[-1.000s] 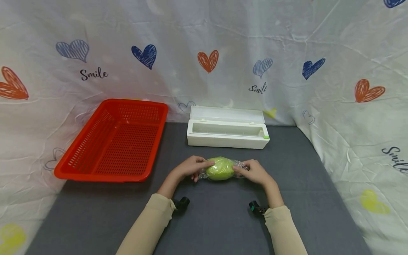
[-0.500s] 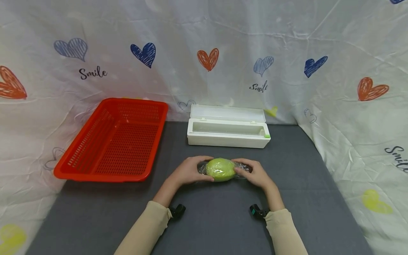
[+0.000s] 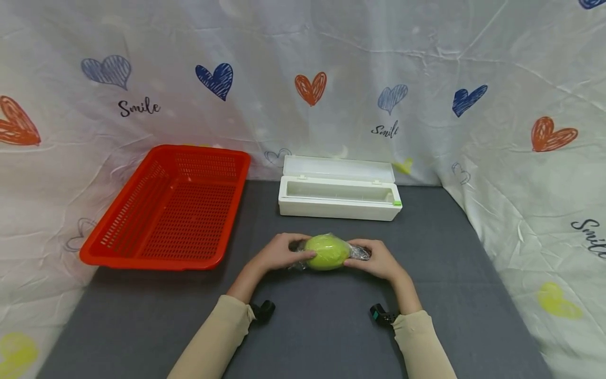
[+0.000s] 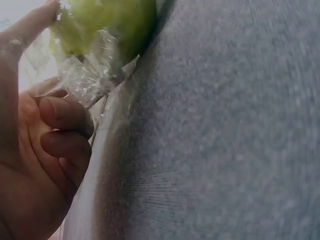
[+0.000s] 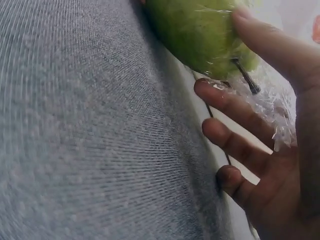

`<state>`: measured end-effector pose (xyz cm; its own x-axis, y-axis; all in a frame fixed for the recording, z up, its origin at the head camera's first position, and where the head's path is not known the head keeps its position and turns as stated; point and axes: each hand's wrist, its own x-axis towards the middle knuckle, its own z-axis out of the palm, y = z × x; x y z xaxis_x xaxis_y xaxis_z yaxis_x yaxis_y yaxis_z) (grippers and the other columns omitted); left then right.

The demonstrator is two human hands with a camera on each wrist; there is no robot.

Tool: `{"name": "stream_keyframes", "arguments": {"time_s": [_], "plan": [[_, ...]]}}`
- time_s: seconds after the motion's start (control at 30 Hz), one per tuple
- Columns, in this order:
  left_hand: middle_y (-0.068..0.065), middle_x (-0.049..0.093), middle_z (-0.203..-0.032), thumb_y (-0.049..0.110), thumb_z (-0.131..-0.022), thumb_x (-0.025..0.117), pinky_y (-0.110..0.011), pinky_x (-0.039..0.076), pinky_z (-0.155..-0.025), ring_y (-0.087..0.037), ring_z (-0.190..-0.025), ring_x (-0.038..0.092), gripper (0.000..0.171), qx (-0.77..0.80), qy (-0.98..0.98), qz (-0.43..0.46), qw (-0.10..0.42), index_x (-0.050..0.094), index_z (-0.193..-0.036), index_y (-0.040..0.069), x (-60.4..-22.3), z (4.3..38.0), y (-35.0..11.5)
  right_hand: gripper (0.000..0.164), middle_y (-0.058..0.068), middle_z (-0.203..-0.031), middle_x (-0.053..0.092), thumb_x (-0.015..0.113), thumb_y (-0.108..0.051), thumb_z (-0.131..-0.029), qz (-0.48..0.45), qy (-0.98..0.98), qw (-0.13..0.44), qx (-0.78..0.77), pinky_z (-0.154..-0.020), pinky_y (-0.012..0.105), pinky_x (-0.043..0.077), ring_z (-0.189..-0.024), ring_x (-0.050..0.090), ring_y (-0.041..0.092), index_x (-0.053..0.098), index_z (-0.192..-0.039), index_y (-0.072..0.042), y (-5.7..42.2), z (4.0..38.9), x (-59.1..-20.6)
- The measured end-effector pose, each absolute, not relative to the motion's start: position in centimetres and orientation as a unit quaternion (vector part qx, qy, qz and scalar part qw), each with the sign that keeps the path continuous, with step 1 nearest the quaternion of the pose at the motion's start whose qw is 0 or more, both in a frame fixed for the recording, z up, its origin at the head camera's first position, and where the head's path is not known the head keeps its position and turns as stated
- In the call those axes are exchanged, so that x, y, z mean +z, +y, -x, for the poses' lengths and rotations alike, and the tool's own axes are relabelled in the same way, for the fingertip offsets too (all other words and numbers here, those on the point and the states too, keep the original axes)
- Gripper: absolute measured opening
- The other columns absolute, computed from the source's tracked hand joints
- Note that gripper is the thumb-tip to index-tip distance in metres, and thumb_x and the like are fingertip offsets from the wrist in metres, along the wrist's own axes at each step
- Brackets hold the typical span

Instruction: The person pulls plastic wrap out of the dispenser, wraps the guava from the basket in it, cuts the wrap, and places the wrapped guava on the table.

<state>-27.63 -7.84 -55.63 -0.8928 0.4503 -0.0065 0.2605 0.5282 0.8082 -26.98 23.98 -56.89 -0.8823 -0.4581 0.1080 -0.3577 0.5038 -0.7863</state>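
A green pear (image 3: pixel 326 252) wrapped in clear plastic film (image 3: pixel 360 253) sits low over the grey table, between my hands. My left hand (image 3: pixel 276 254) grips its left end, the thumb lying on the side; in the left wrist view crinkled film (image 4: pixel 95 77) bunches by the curled fingers. From the right, my right hand (image 3: pixel 381 261) holds the other end, thumb pressed on the wrapped fruit. The right wrist view shows the pear's dark stem (image 5: pixel 246 77) under gathered film, with the other fingers spread beneath and behind it.
A red plastic basket (image 3: pixel 153 261) stands at the left. Behind the pear is a long white box (image 3: pixel 336 209) with its lid (image 3: pixel 338 168) raised and a green piece (image 3: pixel 396 203) at its right end. A curtain printed with hearts (image 3: pixel 310 88) hangs at the back.
My left hand has shifted its fingers from the film's end to a grip around the pear's left side. My right thumb has moved lower on the right end. The pear has turned slightly.
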Motion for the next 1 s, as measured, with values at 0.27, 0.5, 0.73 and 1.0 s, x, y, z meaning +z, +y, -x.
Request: {"name": "stream_keyframes", "arguments": {"time_s": [0.27, 0.5, 0.73, 1.0], "plan": [[-0.008, 0.071, -0.137, 0.048, -0.093, 0.081, -0.043, 0.058, -0.082, -0.022, -0.088, 0.068, 0.065, 0.445, 0.877, -0.176, 0.052, 0.066, -0.145, 0.012, -54.9, 26.6, -8.3, 0.058, 0.008, -0.142, 0.068, 0.086, -0.025, -0.092, 0.249, 0.863, 0.048, -0.436, -0.101, 0.046, 0.054, -0.125, 0.066, 0.027, 0.067, -0.145, -0.016, 24.1, 26.8, -56.9], [-0.001, 0.073, -0.092, 0.02, -0.088, 0.09, -0.025, 0.037, -0.046, -0.007, -0.048, 0.041, 0.018, 0.508, 0.839, -0.175, -0.086, 0.078, -0.101, 0.013, -53.2, 23.9, -9.2, 0.056, 0.008, -0.144, 0.067, 0.086, -0.022, -0.092, 0.274, 0.851, 0.018, -0.447, -0.109, 0.054, 0.05, -0.132, 0.063, 0.031, 0.067, -0.144, -0.016, 23.6, 26.5, -57.2], [0.007, 0.08, -0.094, 0.021, -0.09, 0.087, -0.024, 0.051, -0.064, -0.004, -0.069, 0.06, 0.011, 0.41, 0.878, -0.243, -0.04, 0.087, -0.101, 0.019, -53.4, 23.5, -8.1, 0.053, 0.005, -0.14, 0.07, 0.086, -0.021, -0.091, 0.258, 0.851, 0.026, -0.456, -0.109, 0.05, 0.051, -0.13, 0.065, 0.028, 0.069, -0.141, -0.016, 23.8, 26.5, -56.9], [0.001, 0.082, -0.105, 0.019, -0.089, 0.088, -0.042, 0.062, -0.085, -0.017, -0.097, 0.077, 0.02, 0.4, 0.891, -0.194, -0.089, 0.086, -0.11, 0.018, -54.7, 23.9, -7.4, 0.027, 0.01, -0.129, 0.074, 0.058, -0.013, -0.11, 0.27, 0.827, 0.025, -0.492, -0.093, 0.033, 0.057, -0.111, 0.071, 0.025, 0.073, -0.132, -0.008, 24.2, 26.4, -57.0]]}}
